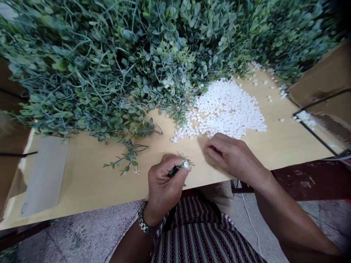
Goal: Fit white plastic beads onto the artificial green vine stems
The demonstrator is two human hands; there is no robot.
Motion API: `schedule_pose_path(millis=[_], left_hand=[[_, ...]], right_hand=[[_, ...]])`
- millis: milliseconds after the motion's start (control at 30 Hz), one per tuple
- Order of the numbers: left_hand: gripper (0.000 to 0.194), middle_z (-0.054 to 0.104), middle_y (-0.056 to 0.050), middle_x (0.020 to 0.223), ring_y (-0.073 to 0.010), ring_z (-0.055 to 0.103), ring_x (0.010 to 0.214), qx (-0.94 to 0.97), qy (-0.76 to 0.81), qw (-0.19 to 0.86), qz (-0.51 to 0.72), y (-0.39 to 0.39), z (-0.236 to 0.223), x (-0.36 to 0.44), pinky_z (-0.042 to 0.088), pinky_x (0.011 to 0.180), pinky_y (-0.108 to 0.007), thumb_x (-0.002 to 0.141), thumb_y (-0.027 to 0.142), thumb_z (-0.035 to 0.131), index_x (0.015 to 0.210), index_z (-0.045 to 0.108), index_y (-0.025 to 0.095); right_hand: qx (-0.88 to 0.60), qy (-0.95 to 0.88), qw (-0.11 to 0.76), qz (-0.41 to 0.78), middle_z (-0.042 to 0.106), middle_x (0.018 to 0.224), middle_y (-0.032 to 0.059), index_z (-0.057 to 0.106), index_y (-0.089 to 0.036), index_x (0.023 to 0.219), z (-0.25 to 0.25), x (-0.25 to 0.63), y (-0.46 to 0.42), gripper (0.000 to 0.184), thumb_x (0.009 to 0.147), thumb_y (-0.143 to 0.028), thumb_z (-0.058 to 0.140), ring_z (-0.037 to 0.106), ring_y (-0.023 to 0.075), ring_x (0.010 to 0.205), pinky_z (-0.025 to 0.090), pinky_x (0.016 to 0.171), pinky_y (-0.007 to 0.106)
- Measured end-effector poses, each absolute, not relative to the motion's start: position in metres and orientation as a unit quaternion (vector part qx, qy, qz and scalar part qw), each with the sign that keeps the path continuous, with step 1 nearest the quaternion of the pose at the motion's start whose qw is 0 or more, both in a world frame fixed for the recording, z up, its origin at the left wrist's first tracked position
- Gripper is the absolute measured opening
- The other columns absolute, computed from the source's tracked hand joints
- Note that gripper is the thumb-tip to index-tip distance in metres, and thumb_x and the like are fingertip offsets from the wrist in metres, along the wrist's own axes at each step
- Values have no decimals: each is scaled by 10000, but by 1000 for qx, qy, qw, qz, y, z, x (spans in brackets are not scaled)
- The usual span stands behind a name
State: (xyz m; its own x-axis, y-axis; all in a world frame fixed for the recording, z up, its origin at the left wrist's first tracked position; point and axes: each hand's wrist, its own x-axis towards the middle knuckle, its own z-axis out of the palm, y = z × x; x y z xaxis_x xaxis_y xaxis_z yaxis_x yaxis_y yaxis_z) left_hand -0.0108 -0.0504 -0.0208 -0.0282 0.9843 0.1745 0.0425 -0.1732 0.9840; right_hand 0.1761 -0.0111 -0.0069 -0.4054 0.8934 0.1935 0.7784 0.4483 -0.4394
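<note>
L hand (167,182) pinches faux-leaf sprig (192,163) w/ white bead (185,165) above table (90,164), nr front edge. R hand (233,155) curled nr bead pile (230,109); can't tell if gripping. Wire-framed cardboard (323,80) at R: few loose beads (305,118) by base, in/out unclear.

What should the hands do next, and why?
Perhaps the right hand should pick one from the pile of small white pieces, since that lies close by and the left hand pinches a leafy green sprig showing one white piece.
</note>
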Motion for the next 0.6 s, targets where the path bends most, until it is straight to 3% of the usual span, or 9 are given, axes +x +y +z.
schedule_pose_path(millis=[133, 267, 400, 600], left_hand=[[124, 643, 12, 727, -102, 597, 669, 544, 474, 440, 534, -51, -21, -11, 500, 646, -227, 728, 66, 654, 725, 690, 185], [103, 644, -10, 728, -121, 596, 689, 569, 467, 419, 532, -52, -23, -10, 488, 631, -243, 728, 80, 655, 740, 688, 177], [106, 654, -14, 677, -148, 591, 717, 611, 451, 378, 529, -52, -21, -10, 476, 660, -280, 733, 85, 641, 724, 676, 184], [138, 650, 4, 617, -136, 559, 634, 652, 431, 338, 523, -51, -17, -8, 464, 707, -318, 739, 65, 610, 695, 648, 190]], right_hand=[[-475, -697, 373, 386, 576, 692, 7, 626, -176, 787, -4, 174, -23, 54, 820, -196, 588, 509, 116, 623, 392, 564, 244], [-404, -556, 425, 589, 588, 693, -8, 660, -195, 791, -13, 164, -32, 61, 790, -256, 664, 504, 93, 619, 401, 575, 231], [-375, -491, 435, 655, 603, 685, -1, 681, -189, 799, -26, 157, -35, 98, 774, -284, 688, 519, 101, 632, 417, 606, 251], [-375, -488, 438, 656, 610, 670, -1, 689, -190, 783, -30, 158, -38, 90, 768, -279, 695, 525, 104, 624, 420, 597, 252]])
